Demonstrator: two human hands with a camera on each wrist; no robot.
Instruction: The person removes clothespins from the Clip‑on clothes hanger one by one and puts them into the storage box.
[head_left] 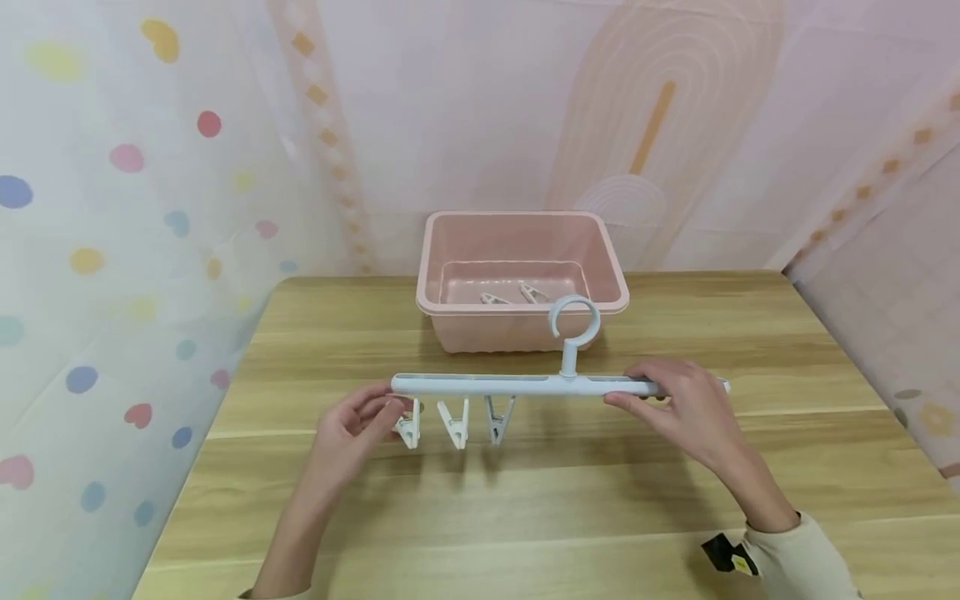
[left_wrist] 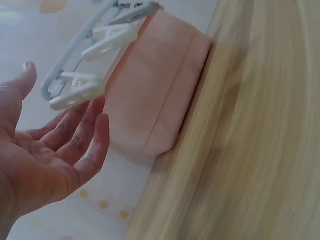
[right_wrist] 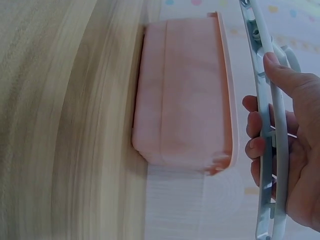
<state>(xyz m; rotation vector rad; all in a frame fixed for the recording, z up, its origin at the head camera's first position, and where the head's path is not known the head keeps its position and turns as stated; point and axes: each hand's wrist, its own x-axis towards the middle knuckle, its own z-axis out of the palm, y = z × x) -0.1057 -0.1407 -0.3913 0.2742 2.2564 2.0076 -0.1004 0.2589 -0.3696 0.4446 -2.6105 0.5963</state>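
My right hand (head_left: 686, 408) grips a pale blue hanger (head_left: 480, 384) near its right end, fingers wrapped around the long bar in the right wrist view. The hanger is held level above the table, its round hook pointing up. Below the left half of the bar hang a white clip (head_left: 408, 425) at the end, another white clip (head_left: 456, 423) beside it and a greyish clip (head_left: 498, 421). My left hand (head_left: 352, 433) is at the end clip. The left wrist view shows its thumb apart from that clip (left_wrist: 79, 92) and loosely bent fingers just beneath; contact cannot be told.
Behind the hanger a pink plastic basin (head_left: 517, 329) stands on the wooden table (head_left: 525, 517), with white clips (head_left: 532, 293) on its floor. A patterned cloth (head_left: 465, 100) hangs behind the table. Near the right sleeve is a small black item (head_left: 720, 552).
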